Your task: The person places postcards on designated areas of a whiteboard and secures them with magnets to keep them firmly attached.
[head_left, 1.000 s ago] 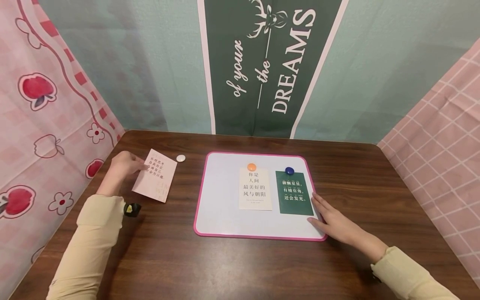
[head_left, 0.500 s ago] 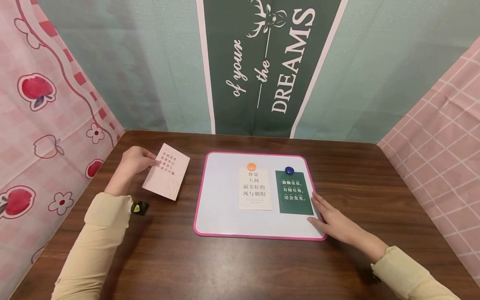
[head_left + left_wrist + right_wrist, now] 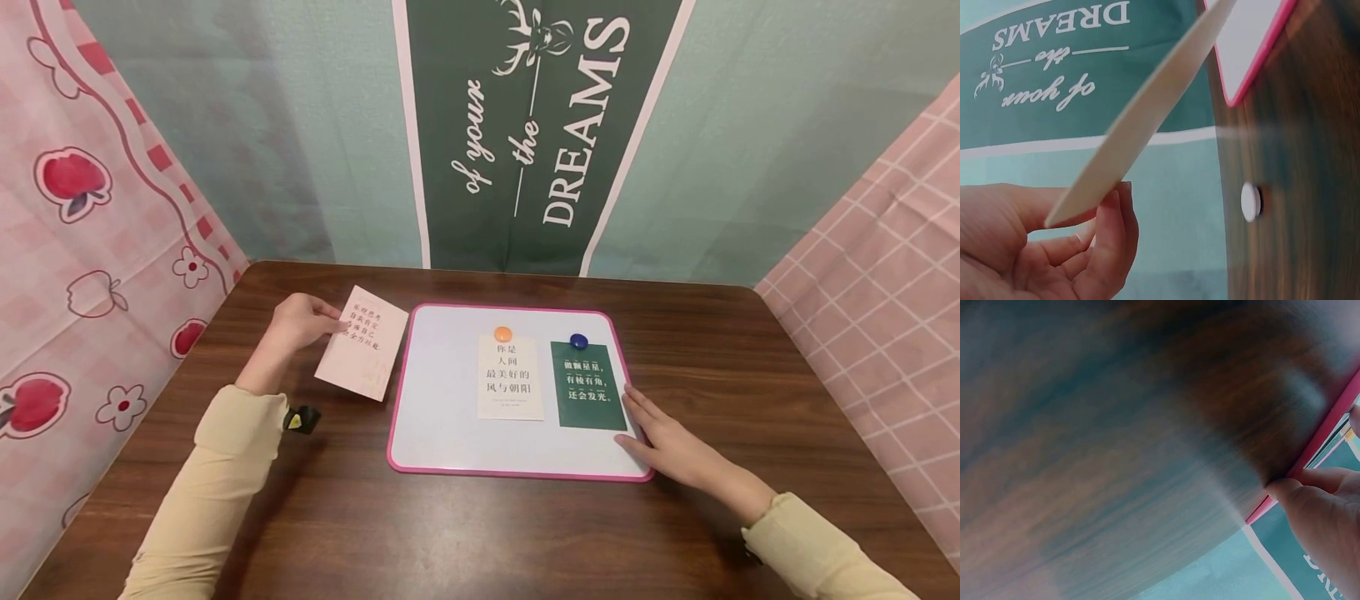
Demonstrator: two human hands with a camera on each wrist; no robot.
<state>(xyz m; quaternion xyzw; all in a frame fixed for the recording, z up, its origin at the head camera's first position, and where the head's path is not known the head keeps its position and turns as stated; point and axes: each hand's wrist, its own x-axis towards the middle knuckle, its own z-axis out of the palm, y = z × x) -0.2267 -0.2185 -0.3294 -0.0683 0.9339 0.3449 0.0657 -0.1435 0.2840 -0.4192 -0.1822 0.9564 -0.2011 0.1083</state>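
My left hand (image 3: 306, 327) pinches a pink card (image 3: 363, 346) by its left edge, thumb against fingers. The card is tilted above the table, its right side by the whiteboard's left rim; the left wrist view sees the card (image 3: 1141, 119) nearly edge-on. On the pink-rimmed whiteboard (image 3: 438, 400) lie a cream card (image 3: 512, 400) with an orange magnet (image 3: 503, 334) at its top and a green card (image 3: 588, 412) with a blue magnet (image 3: 579, 341). My right hand (image 3: 671, 446) rests with straight fingers on the board's right rim, fingertips beside the green card.
A round white magnet (image 3: 1250, 202) lies on the wooden table (image 3: 465, 542) near the left hand, hidden behind the card in the head view. Fabric curtains (image 3: 337, 142) surround the table at the back and sides.
My left hand has carried the pink card rightward, from beside the white magnet to the whiteboard's left rim. The right hand and the board have stayed in place.
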